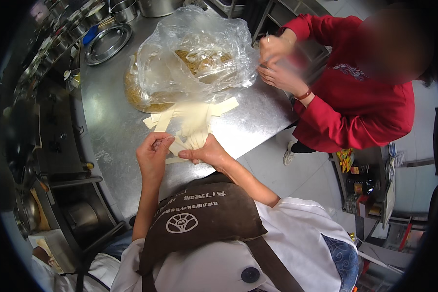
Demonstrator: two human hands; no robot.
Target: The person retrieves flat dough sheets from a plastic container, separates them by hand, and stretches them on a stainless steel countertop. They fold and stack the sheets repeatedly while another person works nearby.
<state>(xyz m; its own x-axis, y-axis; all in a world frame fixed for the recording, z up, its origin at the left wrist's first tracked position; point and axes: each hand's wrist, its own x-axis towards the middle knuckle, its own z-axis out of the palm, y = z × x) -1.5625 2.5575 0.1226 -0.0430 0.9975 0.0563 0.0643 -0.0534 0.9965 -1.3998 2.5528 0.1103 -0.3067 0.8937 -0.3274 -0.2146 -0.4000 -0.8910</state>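
Pale, flat, wide strips of food, noodle-like, lie in a loose pile on the steel worktable in front of me. My right hand is closed around a gathered bunch of them, its thumb pointing left. Just left of it, my left hand pinches one strip between thumb and fingertips. Some strip ends hang below my hands near the table's front edge. Beyond the pile sits a large clear plastic bag. Thin yellow-brown noodle-like strands fill it and show through its film and at its lower left.
Right of the table, a co-worker in a red top has both hands by the bag's right side. A round metal tray lies at the far left corner, near metal pots. Shelves with packages stand at right.
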